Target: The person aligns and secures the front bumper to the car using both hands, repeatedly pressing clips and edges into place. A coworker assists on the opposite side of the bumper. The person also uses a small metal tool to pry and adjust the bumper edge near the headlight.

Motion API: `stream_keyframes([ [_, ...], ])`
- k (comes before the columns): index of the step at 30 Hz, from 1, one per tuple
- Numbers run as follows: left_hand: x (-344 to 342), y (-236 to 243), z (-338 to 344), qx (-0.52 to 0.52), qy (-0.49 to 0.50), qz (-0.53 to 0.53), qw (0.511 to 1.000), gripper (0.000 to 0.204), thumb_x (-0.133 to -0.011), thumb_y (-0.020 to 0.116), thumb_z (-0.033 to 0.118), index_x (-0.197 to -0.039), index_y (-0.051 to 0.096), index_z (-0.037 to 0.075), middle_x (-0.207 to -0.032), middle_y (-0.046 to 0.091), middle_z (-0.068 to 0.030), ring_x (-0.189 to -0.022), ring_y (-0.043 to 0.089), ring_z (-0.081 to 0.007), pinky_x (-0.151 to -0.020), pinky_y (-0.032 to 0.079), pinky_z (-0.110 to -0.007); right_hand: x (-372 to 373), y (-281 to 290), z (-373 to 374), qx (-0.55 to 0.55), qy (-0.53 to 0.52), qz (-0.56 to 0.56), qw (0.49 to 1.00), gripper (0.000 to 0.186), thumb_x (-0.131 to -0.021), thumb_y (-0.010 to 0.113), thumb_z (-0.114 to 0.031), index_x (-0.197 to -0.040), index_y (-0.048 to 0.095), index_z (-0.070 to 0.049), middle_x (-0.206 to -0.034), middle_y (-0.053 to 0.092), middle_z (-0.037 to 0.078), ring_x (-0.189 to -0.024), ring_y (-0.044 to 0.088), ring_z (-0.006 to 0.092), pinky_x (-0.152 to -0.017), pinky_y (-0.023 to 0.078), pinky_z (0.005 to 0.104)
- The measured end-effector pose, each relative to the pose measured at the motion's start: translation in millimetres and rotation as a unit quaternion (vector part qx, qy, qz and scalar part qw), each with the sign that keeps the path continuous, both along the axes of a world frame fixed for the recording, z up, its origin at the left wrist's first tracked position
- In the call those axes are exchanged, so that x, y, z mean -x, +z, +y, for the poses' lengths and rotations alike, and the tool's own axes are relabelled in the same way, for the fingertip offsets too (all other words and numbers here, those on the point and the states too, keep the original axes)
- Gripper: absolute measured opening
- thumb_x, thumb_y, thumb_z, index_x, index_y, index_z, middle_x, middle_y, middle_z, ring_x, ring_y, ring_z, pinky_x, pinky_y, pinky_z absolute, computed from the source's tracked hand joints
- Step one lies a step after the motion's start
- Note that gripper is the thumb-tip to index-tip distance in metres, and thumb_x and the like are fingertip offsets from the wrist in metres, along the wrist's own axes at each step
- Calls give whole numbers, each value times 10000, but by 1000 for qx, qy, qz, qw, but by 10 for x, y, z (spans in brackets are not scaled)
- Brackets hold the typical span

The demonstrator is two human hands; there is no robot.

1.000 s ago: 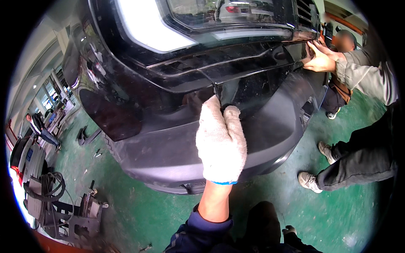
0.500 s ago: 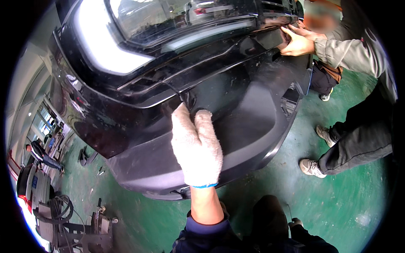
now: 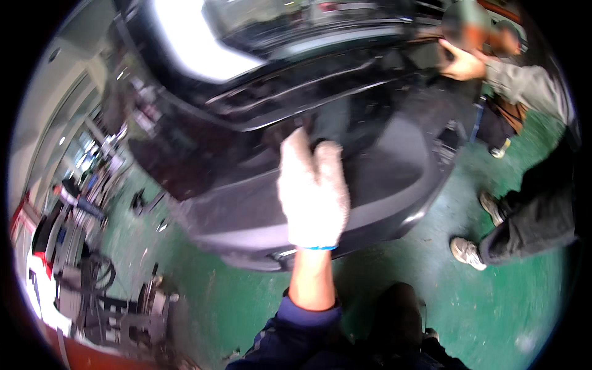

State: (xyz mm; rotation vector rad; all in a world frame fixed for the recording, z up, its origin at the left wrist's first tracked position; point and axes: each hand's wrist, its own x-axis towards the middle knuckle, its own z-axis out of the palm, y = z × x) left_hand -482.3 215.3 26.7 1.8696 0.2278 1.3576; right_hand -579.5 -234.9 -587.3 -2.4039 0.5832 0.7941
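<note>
My left hand (image 3: 314,197), in a white knit glove with a blue cuff edge, reaches up to the rear of a black car. Its fingers are bent in at the glossy black panel (image 3: 209,151) above the matt bumper (image 3: 246,228). A short dark thin piece (image 3: 298,121) shows at the fingertips; what they grip is blurred and mostly hidden. Low in the picture, beside my dark leg, my right hand (image 3: 430,333) shows only as a small pale patch below a dark thin rod. Its fingers are too small to make out.
At right, a co-worker's bare hand (image 3: 464,64) touches the car's far corner; the sleeve is grey. Their shoes (image 3: 468,253) stand on the green floor (image 3: 425,265). Another person crouches beyond. At left lie dark parts (image 3: 145,203) and a rack with cables (image 3: 98,290).
The view has shifted, so the car and my left hand sit farther right and a little higher in the picture. My left hand stays at the same spot on the panel.
</note>
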Motion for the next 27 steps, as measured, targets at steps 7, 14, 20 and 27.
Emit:
stream_keyframes([
  [7,63,8,5,-13,14,0,1000,303,-944,607,116,-1218,585,-13,-1002,662,-296,-917,654,-490,-796,527,-497,-25,133,76,47,58,-2,997,519,-753,773,-388,-1162,723,-73,-1149,723,216,-1127,676,364,-969,539,430],
  [14,28,-10,30,-25,3,-20,999,321,-947,597,95,-1243,567,-28,-994,655,-282,-900,642,-486,-776,519,-494,-144,116,136,53,90,37,994,522,-754,771,-410,-1150,727,-72,-1146,722,219,-1127,676,364,-973,537,432],
  [20,-5,-1,19,-38,-17,-40,998,317,-949,606,94,-1240,570,-26,-1003,661,-281,-904,655,-469,-788,527,-478,-131,59,78,52,92,49,993,527,-755,770,-429,-1140,730,-72,-1143,722,221,-1127,676,363,-976,535,433],
  [27,39,-7,12,-26,-3,-15,1000,315,-952,612,105,-1237,575,-23,-1019,667,-284,-922,657,-474,-800,527,-479,-36,107,65,37,98,71,992,519,-792,748,-467,-1136,737,-79,-1127,722,236,-1172,654,377,-1016,511,430],
])
